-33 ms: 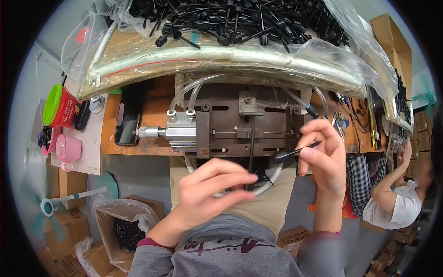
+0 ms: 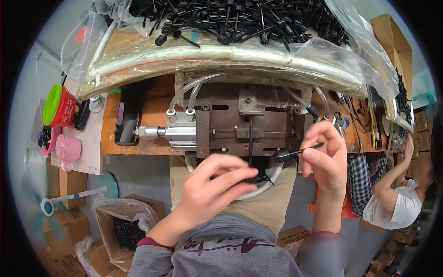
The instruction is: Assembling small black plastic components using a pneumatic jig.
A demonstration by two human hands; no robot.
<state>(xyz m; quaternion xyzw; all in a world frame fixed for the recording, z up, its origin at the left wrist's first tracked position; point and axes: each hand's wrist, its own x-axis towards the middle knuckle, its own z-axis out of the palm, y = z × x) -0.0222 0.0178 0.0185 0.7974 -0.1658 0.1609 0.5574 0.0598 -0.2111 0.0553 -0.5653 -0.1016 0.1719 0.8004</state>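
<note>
Right fingers (image 2: 318, 158) hold black part (image 2: 287, 155) crosswise, head leftward.

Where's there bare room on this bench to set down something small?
Bare wood lies between the dark slab and the silver cylinder; the pale board right of the pink cup also shows room. It's crowded right of the metal fixture, with pliers and cables, and at the top, with heaped black parts.

Lighting bright, fairly even. Glare noted on crinkled clear plastic sheeting (image 2: 318, 57). Bare left hand (image 2: 203, 187) slightly blurred at fingers; turquoise fan blades (image 2: 54, 228) smeared. Straight edges bend toward black rim.
</note>
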